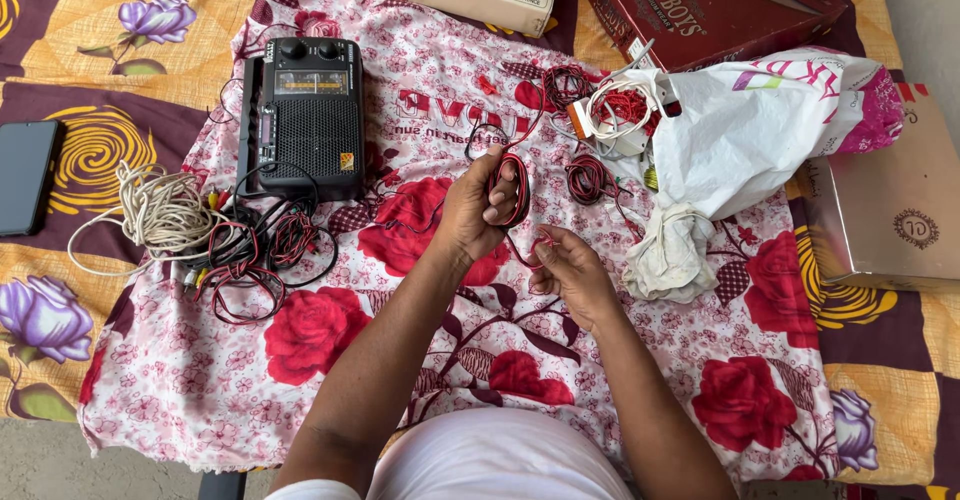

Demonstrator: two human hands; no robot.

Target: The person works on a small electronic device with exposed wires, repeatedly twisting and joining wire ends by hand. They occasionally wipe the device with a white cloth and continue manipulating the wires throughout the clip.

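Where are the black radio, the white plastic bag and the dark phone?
black radio [305,120]: head view, on its speaker grille.
white plastic bag [760,125]: head view, on its crumpled middle.
dark phone [24,175]: head view, on its screen.

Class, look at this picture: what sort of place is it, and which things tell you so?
Probably a home spot used for small radio repairs: a floral cloth over a patterned bedspread, a black radio, and wire coils scattered about.

A dark red flat box lies at the upper right of the frame. Below it sits a white and pink plastic bag. A tan box rests at the right edge. A dark phone screen lies at the left edge.
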